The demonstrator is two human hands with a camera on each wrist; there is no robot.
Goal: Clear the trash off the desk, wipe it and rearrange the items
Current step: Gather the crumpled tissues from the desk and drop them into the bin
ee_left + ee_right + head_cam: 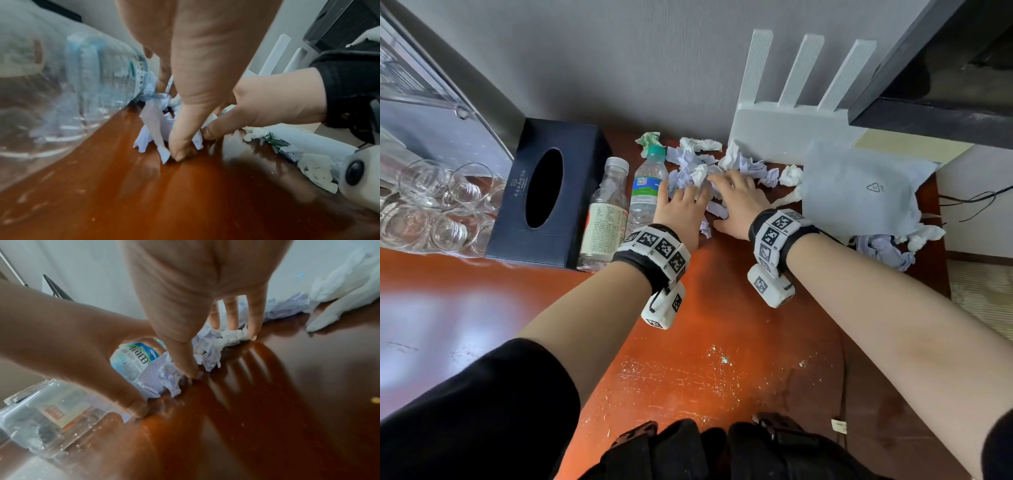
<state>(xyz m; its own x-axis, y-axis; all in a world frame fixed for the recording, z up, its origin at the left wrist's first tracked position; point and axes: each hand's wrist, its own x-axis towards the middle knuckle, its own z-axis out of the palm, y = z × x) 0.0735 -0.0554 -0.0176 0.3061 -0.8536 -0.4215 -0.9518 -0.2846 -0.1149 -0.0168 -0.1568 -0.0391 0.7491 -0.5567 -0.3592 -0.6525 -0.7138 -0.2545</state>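
With both the left hand [681, 209] and right hand [736, 202] spread open and nothing gripped, the crumpled paper scraps [698, 171] are only pressed together, so the water bottle [647, 192] lying beside them can be knocked and rolled away.

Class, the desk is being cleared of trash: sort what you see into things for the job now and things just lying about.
For the job: crumpled paper, left hand, right hand, two bottles.

Lying about: tissue box, glasses, router.
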